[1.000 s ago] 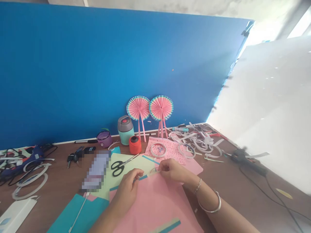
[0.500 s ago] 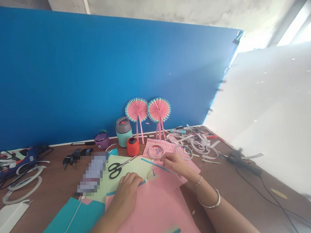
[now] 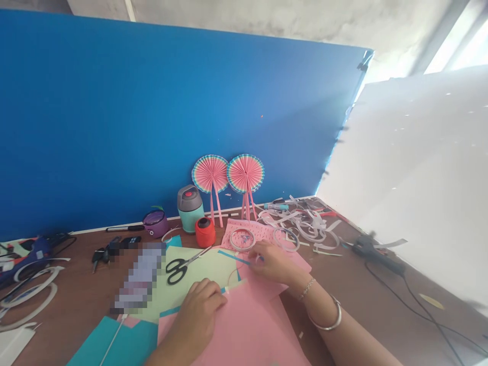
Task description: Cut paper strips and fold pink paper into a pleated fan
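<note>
Taking the pink sheet's middle as the centre of a clock, a person's two bare hands work at a brown table. The large pink sheet lies flat before them, blue strips showing along its far edge. At nine o'clock the left hand rests palm down on it, fingers loosely bent and close together; whether they pinch any paper cannot be told. At one o'clock the right hand, wearing a chain bracelet and a silver bangle, hovers or rests over more pink paper, fingers half curled downward; the fingertips are partly hidden, so any hold cannot be told.

At eleven o'clock a pale green sheet carries open black-handled scissors. Farther that way stand a red spool and a mint flask. Two round pleated pink fans lean at twelve, against a blue panel. Between one and two, clear curled strips lie heaped.
</note>
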{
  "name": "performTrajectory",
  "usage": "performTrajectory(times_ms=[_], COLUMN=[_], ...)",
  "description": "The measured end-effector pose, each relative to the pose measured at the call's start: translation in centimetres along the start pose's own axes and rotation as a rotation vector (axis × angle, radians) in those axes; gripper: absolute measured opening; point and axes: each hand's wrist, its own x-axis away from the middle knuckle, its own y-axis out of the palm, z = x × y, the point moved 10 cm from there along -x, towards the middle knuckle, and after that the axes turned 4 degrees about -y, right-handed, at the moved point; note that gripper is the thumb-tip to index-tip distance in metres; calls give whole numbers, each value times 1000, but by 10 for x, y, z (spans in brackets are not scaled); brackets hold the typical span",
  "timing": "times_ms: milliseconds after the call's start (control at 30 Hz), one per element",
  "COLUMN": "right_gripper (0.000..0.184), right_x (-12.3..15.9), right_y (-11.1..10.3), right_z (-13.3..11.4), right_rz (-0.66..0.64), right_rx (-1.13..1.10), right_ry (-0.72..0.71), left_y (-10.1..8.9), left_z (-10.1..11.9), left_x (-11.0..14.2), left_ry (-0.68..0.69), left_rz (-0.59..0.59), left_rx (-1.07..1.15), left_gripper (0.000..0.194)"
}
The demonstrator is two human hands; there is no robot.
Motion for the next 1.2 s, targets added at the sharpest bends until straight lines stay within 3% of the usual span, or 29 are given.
performTrajectory(times_ms=[133, 300, 433, 567, 733, 833, 933, 1067, 1200], right_gripper=[25, 32, 31, 25, 16, 19, 33, 35, 38], right_x=[-2, 0, 2, 7, 29, 23, 17, 29, 29], right_y=[2, -33, -53, -68, -83, -73, -43, -12, -2], right_z=[13, 46, 47, 61, 100, 89, 61, 55, 50], right_rz=[-4, 186, 286, 288, 183, 62, -209, -504, -542], right_rx=[234, 437, 407, 218, 184, 79, -44, 80, 218], right_ry=[20, 255, 270, 323, 604, 459, 248, 276, 247], left_y=[4, 5, 5, 3, 1, 0, 0, 0, -3], left_z=[-4, -6, -7, -5, -3, -5, -7, -9, -9], left_x=[-1, 0, 2, 3, 0, -1, -1, 0, 0], left_ry=[-33, -59, -92, -92, -64, -61, -56, -55, -61], left_rz=[-38, -44, -41, -38, -16, 14, 25, 26, 32], left_rx=[17, 11, -1, -10, -11, -1, 12, 23, 33], left_gripper=[37, 37, 35, 34, 32, 32, 33, 33, 33])
